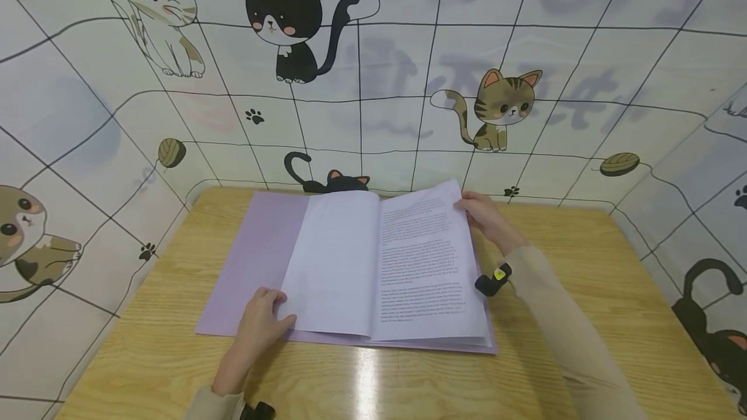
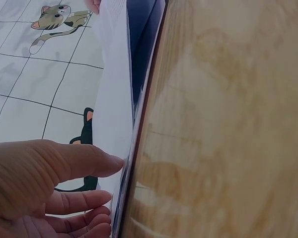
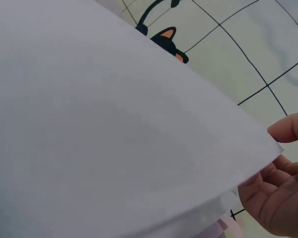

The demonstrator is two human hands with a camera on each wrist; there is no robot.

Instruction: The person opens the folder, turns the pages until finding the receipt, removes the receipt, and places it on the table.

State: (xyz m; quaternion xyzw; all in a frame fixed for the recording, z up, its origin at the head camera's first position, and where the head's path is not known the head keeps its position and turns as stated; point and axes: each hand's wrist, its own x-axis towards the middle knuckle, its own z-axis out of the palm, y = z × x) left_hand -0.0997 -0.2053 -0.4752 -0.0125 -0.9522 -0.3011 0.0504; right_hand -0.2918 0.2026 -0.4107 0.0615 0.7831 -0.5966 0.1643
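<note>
A booklet with a purple cover (image 1: 264,245) lies spread on the table. Its left page (image 1: 335,264) is blank, while lines of print fill the right page (image 1: 420,264). My right hand (image 1: 483,214) pinches the top outer corner of that right page and lifts it slightly. In the right wrist view, the raised page (image 3: 139,139) spreads from the thumb and fingers across most of the picture. My left hand (image 1: 262,321) rests at the lower left corner of the blank page, its thumb along the bottom edge and its fingers loosely bent at the side.
The light wooden table (image 1: 327,384) reaches up to a wall (image 1: 397,63) covered with a grid and cartoon cats. Side walls with the same print stand left and right. Each wrist wears a small black camera (image 1: 493,280).
</note>
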